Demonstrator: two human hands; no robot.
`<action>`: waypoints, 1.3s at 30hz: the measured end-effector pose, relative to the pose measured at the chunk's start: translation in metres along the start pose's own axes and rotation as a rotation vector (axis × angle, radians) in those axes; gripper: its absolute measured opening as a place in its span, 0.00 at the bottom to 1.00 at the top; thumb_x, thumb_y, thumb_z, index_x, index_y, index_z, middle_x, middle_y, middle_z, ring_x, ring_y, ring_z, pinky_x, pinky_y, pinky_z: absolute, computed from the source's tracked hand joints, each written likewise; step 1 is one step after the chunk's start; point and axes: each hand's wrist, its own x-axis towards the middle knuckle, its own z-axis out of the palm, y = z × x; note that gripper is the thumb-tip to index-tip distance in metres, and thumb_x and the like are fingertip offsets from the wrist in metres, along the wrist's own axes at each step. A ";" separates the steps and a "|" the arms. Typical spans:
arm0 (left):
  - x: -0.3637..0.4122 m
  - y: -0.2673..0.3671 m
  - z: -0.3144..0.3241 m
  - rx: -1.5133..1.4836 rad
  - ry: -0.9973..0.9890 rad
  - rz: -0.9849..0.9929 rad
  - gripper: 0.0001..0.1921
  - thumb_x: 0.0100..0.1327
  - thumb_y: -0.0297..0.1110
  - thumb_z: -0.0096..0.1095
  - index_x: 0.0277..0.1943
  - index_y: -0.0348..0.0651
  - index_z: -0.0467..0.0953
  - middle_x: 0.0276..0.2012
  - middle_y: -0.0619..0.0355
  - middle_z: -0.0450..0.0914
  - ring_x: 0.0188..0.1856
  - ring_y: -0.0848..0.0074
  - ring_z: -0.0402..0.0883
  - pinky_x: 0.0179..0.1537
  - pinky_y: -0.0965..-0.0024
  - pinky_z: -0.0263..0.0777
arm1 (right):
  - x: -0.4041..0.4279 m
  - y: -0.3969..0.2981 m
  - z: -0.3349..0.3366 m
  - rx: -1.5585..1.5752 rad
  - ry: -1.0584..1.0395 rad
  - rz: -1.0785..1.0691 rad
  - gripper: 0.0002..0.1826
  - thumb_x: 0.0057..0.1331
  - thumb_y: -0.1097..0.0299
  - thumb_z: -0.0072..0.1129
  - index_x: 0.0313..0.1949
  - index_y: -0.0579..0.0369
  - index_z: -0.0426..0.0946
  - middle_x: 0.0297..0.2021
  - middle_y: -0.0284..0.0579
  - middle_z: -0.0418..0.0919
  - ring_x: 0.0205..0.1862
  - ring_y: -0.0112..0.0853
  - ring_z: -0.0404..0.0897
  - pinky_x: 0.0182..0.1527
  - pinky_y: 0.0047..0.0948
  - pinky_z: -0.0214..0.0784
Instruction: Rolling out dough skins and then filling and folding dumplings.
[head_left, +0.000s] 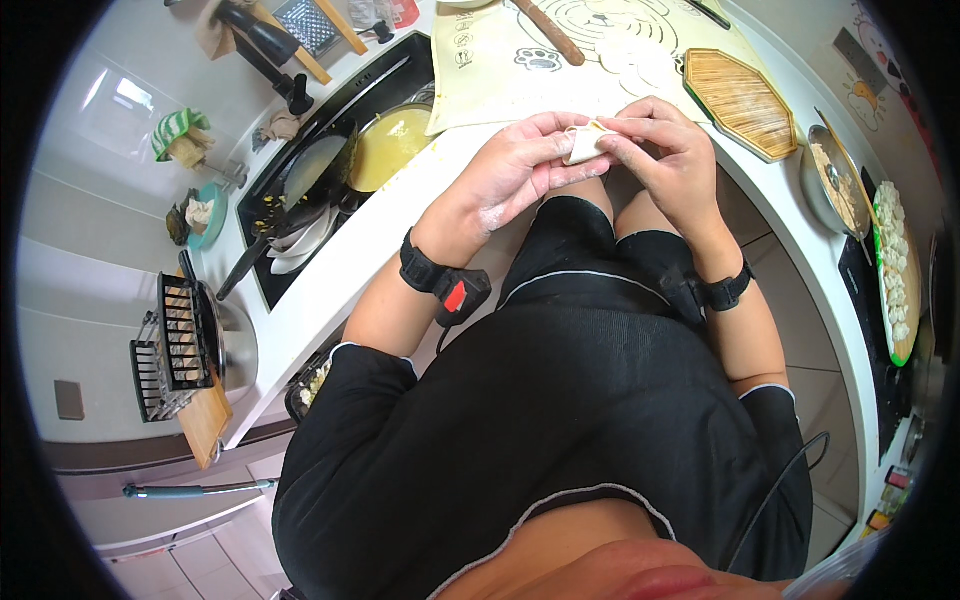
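Between my two hands is a small folded dumpling (586, 142) of pale dough, held just off the counter's front edge. My left hand (521, 161), dusted with flour, supports it from the left with thumb and fingers. The fingertips of my right hand (664, 142) pinch its upper right side. Beyond them a cream silicone dough mat (480, 90) covers the counter, with flat round dough wrappers (637, 60) and a wooden rolling pin (551, 31) on it. Just right of the mat lies an octagonal slatted bamboo tray (739, 101).
At right stand a metal bowl of filling (821, 202) with chopsticks across it and a green-rimmed tray (911, 300) bearing rows of dumplings. The black sink (259, 262) at left holds a wok (311, 180) and a basin of yellowish liquid (394, 146). A knife rack (184, 330) stands farther left.
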 end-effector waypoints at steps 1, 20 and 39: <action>0.000 0.000 -0.001 -0.001 0.000 0.000 0.17 0.79 0.23 0.51 0.65 0.24 0.68 0.63 0.36 0.75 0.67 0.48 0.78 0.73 0.54 0.73 | 0.000 0.000 -0.001 0.011 -0.014 0.047 0.08 0.65 0.76 0.72 0.44 0.62 0.90 0.35 0.41 0.85 0.35 0.24 0.82 0.38 0.21 0.75; 0.000 0.000 -0.003 0.124 0.001 -0.071 0.20 0.80 0.26 0.53 0.67 0.22 0.69 0.62 0.38 0.77 0.63 0.55 0.83 0.69 0.60 0.78 | 0.003 0.002 0.005 -0.074 -0.082 0.035 0.05 0.64 0.75 0.73 0.39 0.61 0.90 0.34 0.39 0.82 0.33 0.23 0.79 0.37 0.22 0.73; 0.030 -0.015 -0.007 -0.070 0.111 0.177 0.13 0.77 0.27 0.57 0.58 0.28 0.72 0.55 0.43 0.79 0.59 0.59 0.83 0.66 0.52 0.79 | 0.011 0.021 0.033 -0.408 0.085 -0.050 0.27 0.58 0.67 0.78 0.54 0.63 0.78 0.44 0.50 0.80 0.45 0.45 0.82 0.49 0.39 0.77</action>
